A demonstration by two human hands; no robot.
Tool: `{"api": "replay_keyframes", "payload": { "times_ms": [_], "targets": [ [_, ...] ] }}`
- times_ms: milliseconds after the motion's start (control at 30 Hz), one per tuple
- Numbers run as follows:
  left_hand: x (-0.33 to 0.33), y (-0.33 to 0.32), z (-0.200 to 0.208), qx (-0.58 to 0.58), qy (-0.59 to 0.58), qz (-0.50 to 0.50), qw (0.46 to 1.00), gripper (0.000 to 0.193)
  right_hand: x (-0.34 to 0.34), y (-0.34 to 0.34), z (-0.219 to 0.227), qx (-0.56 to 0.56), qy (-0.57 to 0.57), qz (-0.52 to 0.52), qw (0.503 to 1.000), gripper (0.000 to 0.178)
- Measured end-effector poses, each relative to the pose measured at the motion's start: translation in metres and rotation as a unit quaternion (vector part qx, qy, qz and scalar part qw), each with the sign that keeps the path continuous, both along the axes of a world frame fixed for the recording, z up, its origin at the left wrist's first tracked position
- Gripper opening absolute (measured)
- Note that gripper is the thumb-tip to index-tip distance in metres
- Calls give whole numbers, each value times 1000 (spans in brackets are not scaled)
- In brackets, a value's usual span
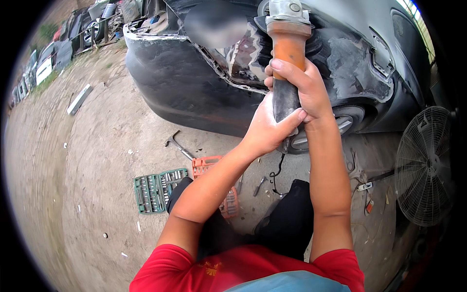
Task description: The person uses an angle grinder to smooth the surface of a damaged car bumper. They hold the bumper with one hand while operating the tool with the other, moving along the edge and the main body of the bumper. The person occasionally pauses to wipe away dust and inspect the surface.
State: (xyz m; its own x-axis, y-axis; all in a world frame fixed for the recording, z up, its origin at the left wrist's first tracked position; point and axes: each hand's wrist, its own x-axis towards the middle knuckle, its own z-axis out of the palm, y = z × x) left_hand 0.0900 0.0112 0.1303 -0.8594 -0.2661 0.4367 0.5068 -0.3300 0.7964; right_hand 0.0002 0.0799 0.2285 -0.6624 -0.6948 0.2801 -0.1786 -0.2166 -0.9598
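Note:
Both of my hands are wrapped round an orange and black angle grinder (289,48), held upright in front of the car. My right hand (314,90) grips the middle of its body, thumb across the orange part. Lower down, my left hand (266,127) closes round the black rear end, its thumb against my right wrist. The grinder's metal head (288,10) is at the top, before the car's body; whether its disc touches the car cannot be made out. A dark cord (278,170) hangs below. Behind it, the car's fender (352,63) has a grey sanded patch.
The dark bumper (185,82) curves to the left, above a wheel (343,125). On the ground lie a green socket set (151,193), an orange tool case (206,163) and a hammer (182,146). A large fan (425,165) stands at right. Scrap parts (97,29) are piled far left.

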Motion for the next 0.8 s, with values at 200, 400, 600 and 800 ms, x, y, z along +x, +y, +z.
{"api": "replay_keyframes", "payload": {
  "times_ms": [200, 400, 600, 800],
  "targets": [
    [1, 0, 3, -27, -25, -54, 998, 50, 11, 16, -3, -38, -60, -67, 995, 55],
    [2, 20, 6, -17, 15, -7, 1000, 50, 10, 25, 10, 4, -66, -38, 997, 53],
    [17, 8, 25, -21, -2, -33, 999, 55, 17, 17, 21, 3, -65, -35, 997, 48],
    [21, 8, 28, -43, 67, -70, 994, 72, 14, 27, 24, -41, -151, -4, 988, 41]
  ]
}}
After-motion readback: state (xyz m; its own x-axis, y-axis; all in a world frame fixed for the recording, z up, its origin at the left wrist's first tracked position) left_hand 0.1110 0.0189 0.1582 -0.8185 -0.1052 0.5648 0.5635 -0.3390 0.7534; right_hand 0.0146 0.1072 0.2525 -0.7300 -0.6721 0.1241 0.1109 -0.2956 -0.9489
